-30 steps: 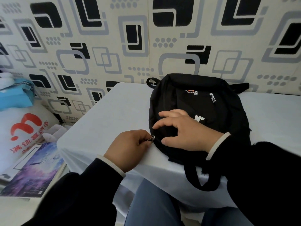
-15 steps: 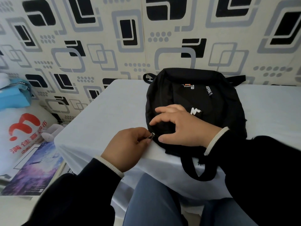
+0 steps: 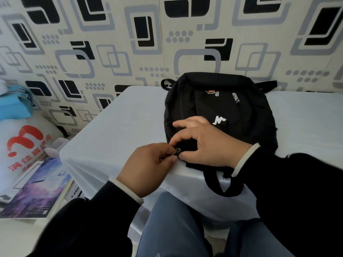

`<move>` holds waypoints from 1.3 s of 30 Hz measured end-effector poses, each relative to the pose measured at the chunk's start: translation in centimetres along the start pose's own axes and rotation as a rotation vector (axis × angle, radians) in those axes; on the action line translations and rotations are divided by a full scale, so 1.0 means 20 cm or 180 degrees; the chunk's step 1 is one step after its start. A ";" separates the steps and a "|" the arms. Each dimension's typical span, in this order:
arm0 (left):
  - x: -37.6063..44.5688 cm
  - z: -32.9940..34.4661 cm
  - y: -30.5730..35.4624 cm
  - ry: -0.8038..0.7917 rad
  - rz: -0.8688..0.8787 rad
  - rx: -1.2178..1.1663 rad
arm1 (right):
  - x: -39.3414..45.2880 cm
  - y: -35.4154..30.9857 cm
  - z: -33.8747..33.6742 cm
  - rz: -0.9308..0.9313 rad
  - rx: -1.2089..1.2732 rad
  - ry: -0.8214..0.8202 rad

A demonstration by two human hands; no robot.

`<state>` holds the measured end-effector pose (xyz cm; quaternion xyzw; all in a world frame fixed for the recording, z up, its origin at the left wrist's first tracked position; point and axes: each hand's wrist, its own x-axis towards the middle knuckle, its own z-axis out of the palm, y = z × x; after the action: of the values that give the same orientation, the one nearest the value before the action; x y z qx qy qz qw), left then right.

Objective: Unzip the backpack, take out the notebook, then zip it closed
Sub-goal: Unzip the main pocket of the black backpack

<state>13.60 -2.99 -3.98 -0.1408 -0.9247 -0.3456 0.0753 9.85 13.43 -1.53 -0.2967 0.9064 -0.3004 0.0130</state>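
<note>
Pinching the zipper pull (image 3: 177, 151) at the backpack (image 3: 241, 115) corner, left fingers (image 3: 164, 147); right fingers (image 3: 185, 122) gripping the backpack just beside.

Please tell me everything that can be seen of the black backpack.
The black fabric backpack lies flat on the pale cloth-covered table. It bears a white logo and small lettering. A black strap loop hangs over the near edge. The left hand pinches its small metal zipper pull; the right hand grips the fabric beside it.

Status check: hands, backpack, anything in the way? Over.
Left hand pinches zipper pull. Right hand pinches backpack fabric beside it. No opening showing yet. Nothing blocking.
</note>
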 end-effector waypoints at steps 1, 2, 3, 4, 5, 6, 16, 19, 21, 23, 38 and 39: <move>0.00 0.00 0.00 0.0013 0.0015 -0.0003 | 0.00 0.00 0.00 -0.0001 0.0004 0.0007; 0.00 0.01 0.00 0.0025 0.0025 -0.0009 | -0.01 0.00 0.00 -0.0003 0.0002 0.0012; -0.01 0.01 0.00 0.0038 0.0030 -0.0021 | -0.02 0.00 0.00 -0.0008 -0.0003 0.0013; -0.01 0.01 0.00 0.0049 0.0032 -0.0033 | -0.02 0.00 0.00 -0.0013 -0.0010 0.0014; -0.01 0.02 0.00 0.0062 0.0034 -0.0029 | -0.02 0.00 0.00 -0.0014 -0.0019 0.0018; -0.01 0.02 0.00 0.0079 0.0037 -0.0010 | -0.03 0.00 0.00 -0.0009 -0.0029 0.0032; -0.03 0.03 0.03 0.0351 -0.0013 -0.0184 | -0.05 0.00 0.02 0.0008 -0.0071 0.0218; -0.03 0.04 0.03 0.0381 0.0029 -0.0226 | -0.06 0.01 0.02 -0.0049 -0.0116 0.0205; -0.04 0.04 0.03 0.0387 0.0057 -0.0279 | -0.07 0.01 0.02 -0.0093 -0.0135 0.0187; -0.04 0.05 0.03 0.0400 0.0080 -0.0397 | -0.08 0.01 0.02 -0.0113 -0.0149 0.0200; -0.02 0.10 0.12 0.0536 0.0407 -0.0429 | -0.21 0.03 -0.02 -0.0051 -0.0189 0.0277; -0.01 0.11 0.13 0.0494 0.0424 -0.0391 | -0.22 0.03 -0.02 -0.0042 -0.0186 0.0284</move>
<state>14.57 0.19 -4.11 -0.1791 -0.8818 -0.4056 0.1607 13.04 16.43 -2.20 -0.2891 0.9125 -0.2869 -0.0380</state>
